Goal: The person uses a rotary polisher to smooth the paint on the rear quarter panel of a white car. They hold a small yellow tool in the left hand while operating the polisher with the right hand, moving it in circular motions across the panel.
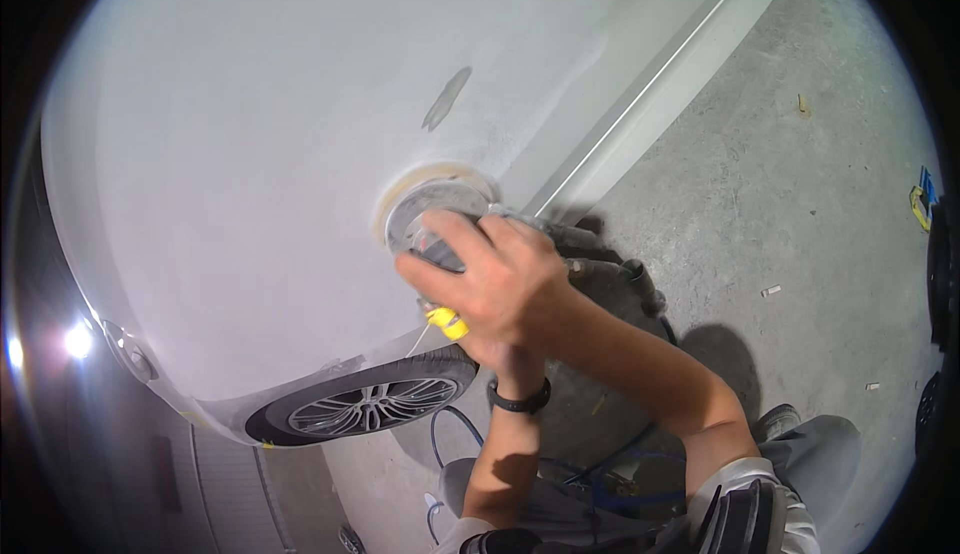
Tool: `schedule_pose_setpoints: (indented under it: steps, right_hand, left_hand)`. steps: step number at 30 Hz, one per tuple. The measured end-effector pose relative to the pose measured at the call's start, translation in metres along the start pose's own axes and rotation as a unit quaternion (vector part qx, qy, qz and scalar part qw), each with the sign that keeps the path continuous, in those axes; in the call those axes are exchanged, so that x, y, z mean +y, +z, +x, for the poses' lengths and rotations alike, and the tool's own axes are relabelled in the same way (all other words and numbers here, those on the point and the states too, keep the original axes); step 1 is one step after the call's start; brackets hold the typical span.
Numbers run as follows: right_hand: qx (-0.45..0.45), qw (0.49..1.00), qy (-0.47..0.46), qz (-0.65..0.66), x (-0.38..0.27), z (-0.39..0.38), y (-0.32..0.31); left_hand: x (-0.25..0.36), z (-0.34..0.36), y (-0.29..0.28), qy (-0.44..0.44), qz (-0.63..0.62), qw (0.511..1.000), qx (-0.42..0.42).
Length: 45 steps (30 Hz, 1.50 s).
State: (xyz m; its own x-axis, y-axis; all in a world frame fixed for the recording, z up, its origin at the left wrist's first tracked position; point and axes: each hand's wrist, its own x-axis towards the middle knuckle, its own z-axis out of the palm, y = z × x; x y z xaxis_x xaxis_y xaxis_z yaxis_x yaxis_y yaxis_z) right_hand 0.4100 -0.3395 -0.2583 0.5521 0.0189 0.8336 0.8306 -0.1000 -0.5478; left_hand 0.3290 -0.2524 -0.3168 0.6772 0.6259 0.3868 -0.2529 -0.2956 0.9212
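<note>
Against the pale grey car panel (250, 154), a round orbital sander (405, 219) rests its disc on a rounded patch with a tan edge. My right hand (510, 274) is closed over the sander's top, fingers bent around its head. Below and partly behind it, my left hand (488, 342) is closed at the side of the same sander; most of its fingers are hidden. A dark band circles the left wrist. Something bright yellow (447, 323) shows beside the left hand. Grey hose-like parts (590, 244) reach to the right behind the sander.
A dark grey smear (447, 97) marks the panel above the sander. The car's wheel (370, 404) sits lower left. A blue hose (440, 439) runs over the concrete floor (740, 184) near my legs. Blue and yellow items (922, 199) lie at far right. Lights shine at left.
</note>
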Motion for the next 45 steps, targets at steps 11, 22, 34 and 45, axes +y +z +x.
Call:
schedule_pose_setpoints:
  steps: [11,22,34,45]
  right_hand:
    - [0.159,0.985,0.059,-0.031,0.067,0.028,-0.033]
    - [0.023,0.999,-0.043,-0.002,-0.02,-0.019,0.035]
    - [0.114,0.989,0.073,-0.06,0.037,0.016,-0.006]
    - [0.122,0.991,0.051,-0.034,0.03,0.011,0.002]
  left_hand:
    - [-0.006,0.033,0.068,-0.034,-0.124,0.971,-0.201]
    - [0.018,-0.005,-0.017,-0.062,-0.257,0.964,0.015]
    - [0.01,0.016,0.041,-0.029,-0.081,0.993,-0.081]
    - [-0.026,0.01,0.009,0.046,0.171,0.978,-0.106]
